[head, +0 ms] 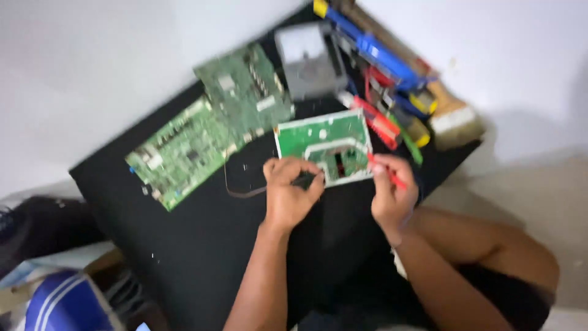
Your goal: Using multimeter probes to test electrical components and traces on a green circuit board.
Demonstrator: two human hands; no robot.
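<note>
Small green circuit board just beyond both hands, on the black tabletop.
Head view: left hand pinching at its near edge; right hand closed on a red tool, nearer its right end; long axis across.

Your small green circuit board w/ white edge lies flat on black mat, tilted; thin red tool angled over its right edge.

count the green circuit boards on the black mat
3: a long board at the mat's left, a squarer one overlapping its upper end, and a small board at both hands. Tools might hide more.
</note>
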